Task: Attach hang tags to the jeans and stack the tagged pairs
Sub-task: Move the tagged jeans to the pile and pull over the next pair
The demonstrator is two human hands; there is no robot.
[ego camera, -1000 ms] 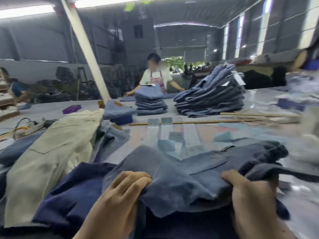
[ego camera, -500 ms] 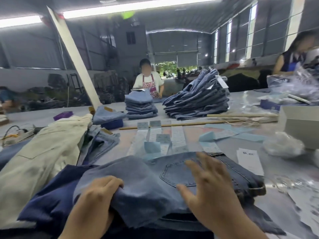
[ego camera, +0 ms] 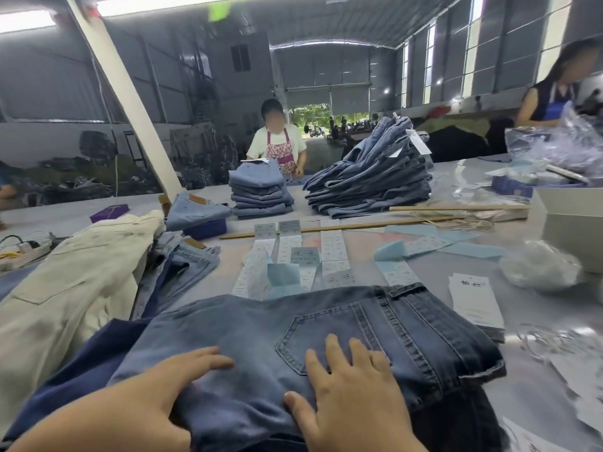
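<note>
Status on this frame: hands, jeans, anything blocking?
Both hands flat: left hand, right hand pressing folded jeans. No tag visible on them. Hang tags at right, path unobstructed.

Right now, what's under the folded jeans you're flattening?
Dark navy fabric sticks out left beneath the folded jeans; both hands press on top. How far it extends underneath is covered.

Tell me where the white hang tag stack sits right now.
In the head view, the white hang tag stack lies on the table's right side, just right of the jeans waistband.
</note>
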